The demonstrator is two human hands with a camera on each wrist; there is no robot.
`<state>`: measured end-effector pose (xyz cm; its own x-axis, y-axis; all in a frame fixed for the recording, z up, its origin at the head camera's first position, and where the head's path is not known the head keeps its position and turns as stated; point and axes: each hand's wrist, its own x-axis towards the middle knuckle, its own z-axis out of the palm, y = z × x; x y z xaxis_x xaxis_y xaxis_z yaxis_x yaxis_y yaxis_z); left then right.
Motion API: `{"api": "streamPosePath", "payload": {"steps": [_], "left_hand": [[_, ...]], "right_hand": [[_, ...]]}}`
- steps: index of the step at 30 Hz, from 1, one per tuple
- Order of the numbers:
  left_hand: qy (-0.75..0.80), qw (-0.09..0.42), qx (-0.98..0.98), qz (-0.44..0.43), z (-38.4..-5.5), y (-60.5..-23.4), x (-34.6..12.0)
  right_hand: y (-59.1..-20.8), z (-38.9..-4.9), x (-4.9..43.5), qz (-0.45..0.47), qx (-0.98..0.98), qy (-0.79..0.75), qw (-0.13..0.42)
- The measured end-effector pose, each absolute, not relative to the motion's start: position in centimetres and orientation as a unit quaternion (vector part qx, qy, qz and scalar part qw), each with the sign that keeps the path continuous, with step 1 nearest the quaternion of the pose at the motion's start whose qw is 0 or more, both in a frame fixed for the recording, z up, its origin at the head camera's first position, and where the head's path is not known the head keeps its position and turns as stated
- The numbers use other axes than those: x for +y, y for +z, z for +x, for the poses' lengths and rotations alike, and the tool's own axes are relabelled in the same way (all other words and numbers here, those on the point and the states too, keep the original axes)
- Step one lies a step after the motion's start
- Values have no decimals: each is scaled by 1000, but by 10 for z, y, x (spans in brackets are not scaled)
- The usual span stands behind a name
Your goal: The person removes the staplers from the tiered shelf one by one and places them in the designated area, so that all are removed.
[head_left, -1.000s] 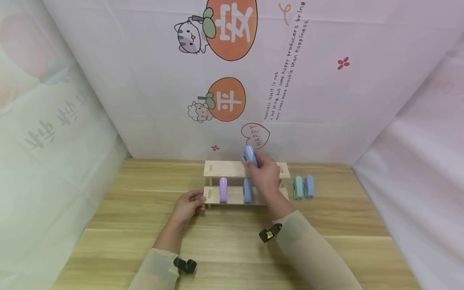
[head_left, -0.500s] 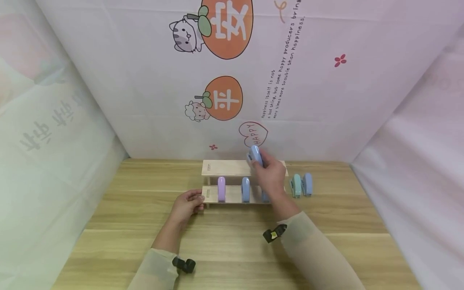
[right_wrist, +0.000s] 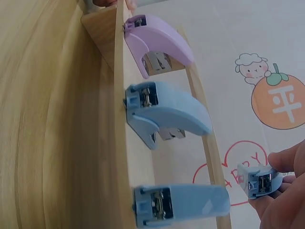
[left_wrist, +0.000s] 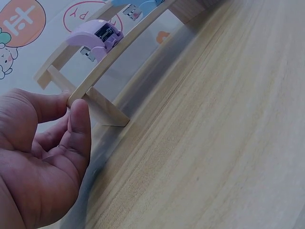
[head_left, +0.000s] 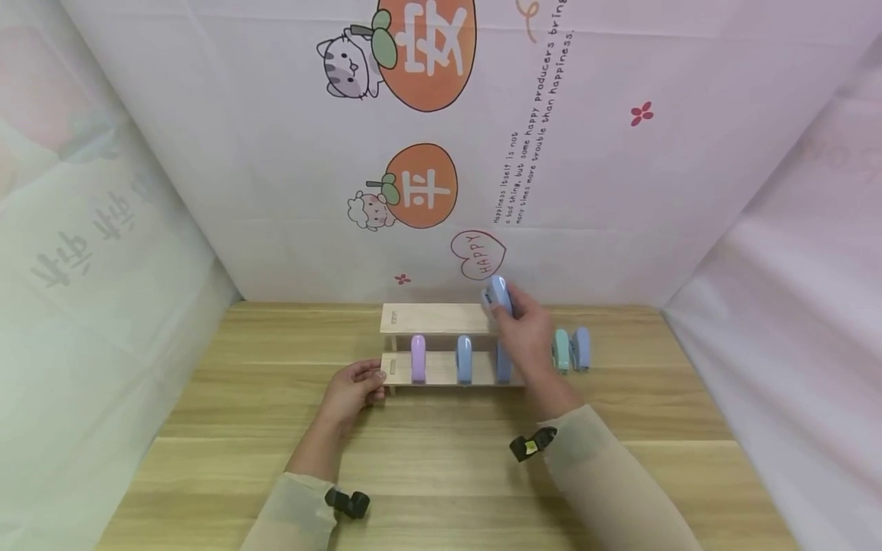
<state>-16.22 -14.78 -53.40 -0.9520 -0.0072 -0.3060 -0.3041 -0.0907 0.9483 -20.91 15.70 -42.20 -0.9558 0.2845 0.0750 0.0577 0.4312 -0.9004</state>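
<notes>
My left hand (head_left: 351, 392) pinches the left end of the lower shelf (head_left: 441, 370) of a two-tier wooden rack between thumb and fingers. In my right hand (head_left: 529, 337) is a light blue stapler (head_left: 500, 294), gripped over the right part of the upper shelf (head_left: 434, 317). On the lower shelf stand a purple stapler (head_left: 418, 358) and a blue stapler (head_left: 465, 359). Another blue stapler (right_wrist: 181, 204) stands to their right, partly behind my right hand in the head view. From the right wrist, the held stapler (right_wrist: 262, 185) shows its hinge end towards the camera.
Right of the rack, a mint green stapler (head_left: 561, 351) and a bluish-purple stapler (head_left: 581, 350) stand side by side on the wood-grain table (head_left: 441, 467). A white printed cloth (head_left: 572, 252) rises behind the rack, with more cloth at both sides.
My right hand has shifted rightward along the upper shelf with the light blue stapler, uncovering the rightmost blue stapler below. My left hand keeps its hold on the rack's left end.
</notes>
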Motion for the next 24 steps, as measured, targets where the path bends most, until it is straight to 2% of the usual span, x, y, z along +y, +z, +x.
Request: {"api": "streamPosePath", "payload": {"steps": [5,16,24], "left_hand": [[728,102,668,-117,-164,-534,-149],[727,106,668,-116,-163,-533,-149],[726,110,670,-113,-164,-534,-151]], "right_hand": [[-421,-208,164,-108,-835,529,111],[-425,-206,177,-84,-830,527,165],[-429,-207,188,-91,-833,518,169]]}}
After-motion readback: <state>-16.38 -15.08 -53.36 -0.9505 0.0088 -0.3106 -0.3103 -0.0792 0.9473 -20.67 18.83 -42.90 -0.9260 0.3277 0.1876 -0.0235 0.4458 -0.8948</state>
